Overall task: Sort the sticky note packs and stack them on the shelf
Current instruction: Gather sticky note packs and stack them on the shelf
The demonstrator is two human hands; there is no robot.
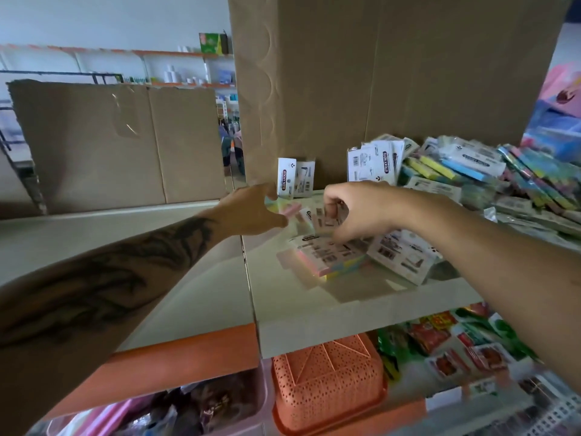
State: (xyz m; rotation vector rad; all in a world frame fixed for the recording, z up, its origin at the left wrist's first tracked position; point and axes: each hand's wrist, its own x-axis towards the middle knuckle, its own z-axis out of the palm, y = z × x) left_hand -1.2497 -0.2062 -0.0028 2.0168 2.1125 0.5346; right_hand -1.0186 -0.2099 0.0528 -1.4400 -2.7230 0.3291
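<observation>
Packs of sticky notes lie scattered across the white shelf [314, 309], and what matters for my next move is where they sit relative to each hand. My right hand [355, 212] is curled, its fingers pinched onto the white header card of one sticky note pack [327, 215], held just above a loose pack [333, 256] that lies flat with its pastel edge toward me and its long axis running left to right. My left hand [251, 212] is open, thumb spread, holding nothing; it reaches toward the two upright packs [294, 179] standing against the cardboard box [377, 73] at the back, its fingertips touching or very nearly touching the nearer one. I cannot tell which. The unsorted heap [471, 177] lies well off to the right, so my right hand is much the nearer to it, while the standing row is the left hand's side. I judge the held pack should travel left and back, turned upright, to join that row.
</observation>
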